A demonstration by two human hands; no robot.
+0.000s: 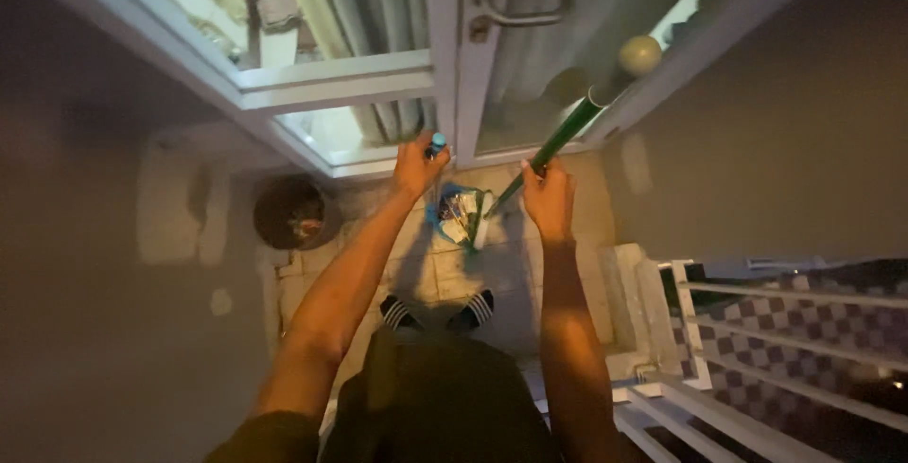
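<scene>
Sweeping debris into a dustpan appears to be the step in hand, on a small tiled landing in front of a glazed door point(492, 66).

The left hand point(416, 165) is closed around the blue-capped top of an upright handle point(436, 144); this handle seems to belong to the blue dustpan point(454, 212) that sits on the floor tiles point(426, 269) directly below it, at 12 o'clock from the person's feet. The pan already contains pale scraps.

The right hand point(549, 200) is closed around the green broom pole point(558, 139), gripping it at mid-length. The pole slants from a pale round end cap at 1 o'clock down to the broom head, which meets the pan mouth at its 3 o'clock side.

A round dark bin point(288, 212) stands at 9 o'clock from the dustpan, well apart. A white railing point(757, 331) lies at 4 o'clock.

The next move likely calls for short broom strokes toward the pan while the left hand keeps the pan edge flat on the tiles.
</scene>
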